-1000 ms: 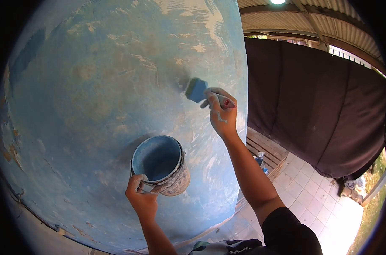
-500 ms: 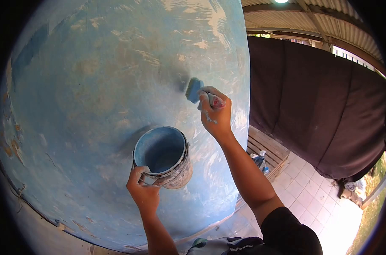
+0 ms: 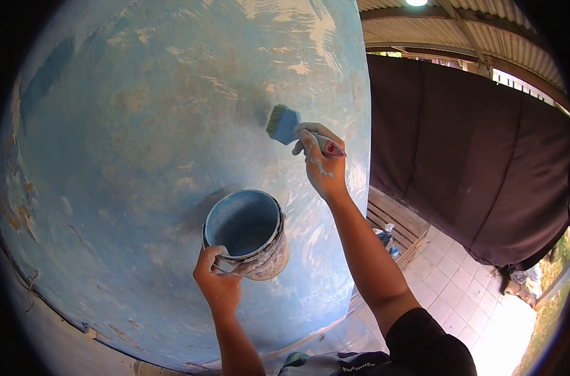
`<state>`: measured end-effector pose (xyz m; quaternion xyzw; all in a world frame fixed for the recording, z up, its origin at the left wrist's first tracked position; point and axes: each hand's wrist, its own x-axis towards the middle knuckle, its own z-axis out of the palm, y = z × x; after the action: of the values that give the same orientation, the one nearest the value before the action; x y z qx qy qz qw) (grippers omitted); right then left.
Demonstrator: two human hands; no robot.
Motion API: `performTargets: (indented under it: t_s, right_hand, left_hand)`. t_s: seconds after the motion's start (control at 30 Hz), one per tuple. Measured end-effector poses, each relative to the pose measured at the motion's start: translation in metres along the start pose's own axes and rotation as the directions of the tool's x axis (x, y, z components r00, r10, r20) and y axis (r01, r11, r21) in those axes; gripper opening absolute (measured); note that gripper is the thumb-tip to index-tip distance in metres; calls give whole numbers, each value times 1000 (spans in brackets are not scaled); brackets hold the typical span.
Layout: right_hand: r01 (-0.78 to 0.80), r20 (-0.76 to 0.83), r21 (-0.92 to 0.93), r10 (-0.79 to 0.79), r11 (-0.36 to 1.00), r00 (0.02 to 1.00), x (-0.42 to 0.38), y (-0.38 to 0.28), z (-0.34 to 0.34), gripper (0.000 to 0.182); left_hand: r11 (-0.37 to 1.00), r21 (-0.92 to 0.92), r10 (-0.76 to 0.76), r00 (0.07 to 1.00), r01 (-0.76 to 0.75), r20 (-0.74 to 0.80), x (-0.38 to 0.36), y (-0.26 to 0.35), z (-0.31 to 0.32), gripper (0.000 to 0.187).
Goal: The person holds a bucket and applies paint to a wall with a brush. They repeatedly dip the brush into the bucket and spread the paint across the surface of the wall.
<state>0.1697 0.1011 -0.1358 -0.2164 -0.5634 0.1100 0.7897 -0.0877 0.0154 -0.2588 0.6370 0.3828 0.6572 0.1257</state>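
My right hand (image 3: 322,156) is closed round the handle of a wide paintbrush (image 3: 287,125), its blue-coated head and pale bristles tipped left against or just off the wall. The wall (image 3: 147,156) is patchy blue with bare cream streaks. Lower down, my left hand (image 3: 217,269) grips the near side of a paint bucket (image 3: 275,254), thumb over the rim. The bucket is tilted toward me, its inside coated blue and its outside smeared with dried paint. White-blue paint marks the fingers of both hands.
Right of the wall hangs a dark brown cloth (image 3: 454,150). Below it are a slatted wooden pallet (image 3: 395,225) with a small blue-and-clear plastic item and a white tiled floor (image 3: 448,269). A corrugated roof (image 3: 511,31) covers the upper right. Paint flakes off the wall's left edge.
The paintbrush has turned and shifted slightly up and left in view, showing more of its bristles. My right hand sits a little further right. The bucket has moved slightly right.
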Motion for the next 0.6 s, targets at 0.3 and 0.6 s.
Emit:
performTargets:
  t_s: [0.3,0.6]
  right_hand:
    - [-47,-68,-580,9,813,998,-38,47,-33,18]
    - [-5,-66,-63,1,998,998,44,-19,34,19]
  left_hand:
    - [998,-39,-43,999,42,-30,-4,-9,-1,42]
    - [997,-75,22,999,-24,-29,4,-7,-2,47]
